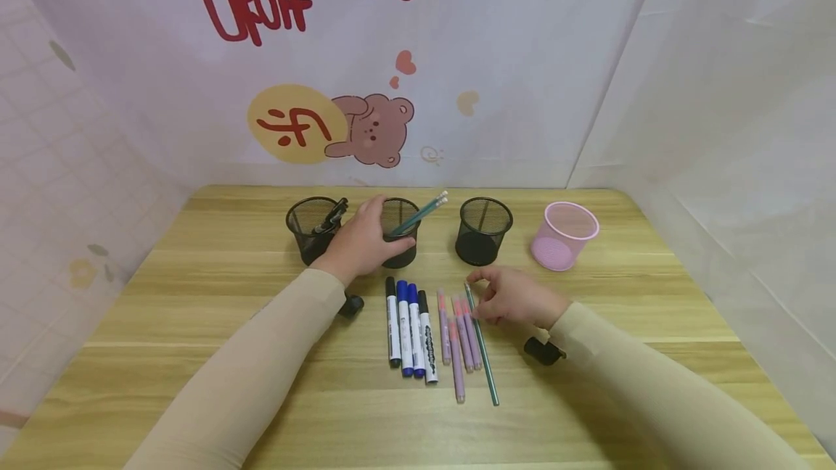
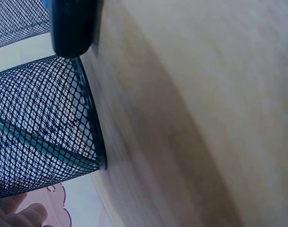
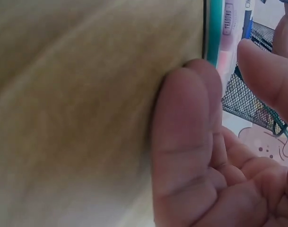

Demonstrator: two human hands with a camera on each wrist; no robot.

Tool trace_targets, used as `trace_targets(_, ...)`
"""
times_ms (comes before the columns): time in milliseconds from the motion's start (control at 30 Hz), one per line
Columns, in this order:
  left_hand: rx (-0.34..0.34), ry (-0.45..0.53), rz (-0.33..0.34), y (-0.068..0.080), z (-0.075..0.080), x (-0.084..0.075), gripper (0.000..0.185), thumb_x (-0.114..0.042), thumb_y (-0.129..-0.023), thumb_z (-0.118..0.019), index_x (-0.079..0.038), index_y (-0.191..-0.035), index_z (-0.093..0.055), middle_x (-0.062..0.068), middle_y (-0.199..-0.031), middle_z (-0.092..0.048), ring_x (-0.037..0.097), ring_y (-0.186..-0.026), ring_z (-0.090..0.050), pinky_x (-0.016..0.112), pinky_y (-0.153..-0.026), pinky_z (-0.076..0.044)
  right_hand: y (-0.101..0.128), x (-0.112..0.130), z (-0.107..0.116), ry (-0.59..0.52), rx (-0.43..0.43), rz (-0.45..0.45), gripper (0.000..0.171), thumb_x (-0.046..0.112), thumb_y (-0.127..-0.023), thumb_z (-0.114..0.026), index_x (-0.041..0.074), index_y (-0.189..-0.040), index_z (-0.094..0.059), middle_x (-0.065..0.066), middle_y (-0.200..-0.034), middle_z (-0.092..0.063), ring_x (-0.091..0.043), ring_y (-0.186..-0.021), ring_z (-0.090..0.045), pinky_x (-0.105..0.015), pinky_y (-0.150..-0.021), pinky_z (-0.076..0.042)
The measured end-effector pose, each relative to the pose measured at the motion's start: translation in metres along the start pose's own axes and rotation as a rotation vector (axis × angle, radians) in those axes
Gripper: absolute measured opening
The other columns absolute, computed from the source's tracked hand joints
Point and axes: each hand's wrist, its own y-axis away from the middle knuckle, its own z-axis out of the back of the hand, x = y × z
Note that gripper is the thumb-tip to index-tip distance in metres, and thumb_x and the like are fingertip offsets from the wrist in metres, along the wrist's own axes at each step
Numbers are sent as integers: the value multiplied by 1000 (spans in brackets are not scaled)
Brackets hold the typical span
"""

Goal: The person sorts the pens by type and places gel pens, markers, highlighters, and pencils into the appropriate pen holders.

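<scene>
At nine o'clock from my right hand lies the loose teal pencil, flat on the table, its long axis running from half past eleven down to half past five. That hand is plainly the nearer. I see its finger and thumb curved with a gap between them, about the pencil's far end; whether they touch it I cannot tell. Purple pens crowd its nine o'clock side, leaving, I judge, little room there. Towards ten o'clock, my left hand grips a black mesh cup.
</scene>
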Motion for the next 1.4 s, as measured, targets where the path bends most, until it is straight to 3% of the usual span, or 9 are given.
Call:
trace_targets(433, -1, -7, -4, -1, 0, 1, 111, -70, -88, -72, -11, -167, -22, 16, -171, -29, 38, -153, -41, 58, -121, -41, 0, -3, -3, -108, 11, -8, 66, 1, -84, -82, 0, -143, -51, -3, -74, -67, -12, -63, -60, -27, -60, -55)
trace_targets(1067, -5, 15, -1, 0, 0, 1, 109, -65, -89, -75, -11, -167, -22, 15, -172, -28, 38, -154, -40, 59, -122, -40, -2, 3, -4, -42, 16, -61, 72, 5, -81, -84, 3, -145, -53, -5, -79, -69, -13, -63, -62, -26, -60, -55)
trace_targets(1400, -7, 21, -4, -1, -2, 2, 109, -65, -89, -75, -10, -167, -23, 15, -172, -29, 37, -154, -39, 59, -122, -40, 0, 7, -5, -63, 4, -63, 67, -1, -79, -81, 0, -140, -54, -6, -80, -71, -13, -64, -65, -29, -61, -60)
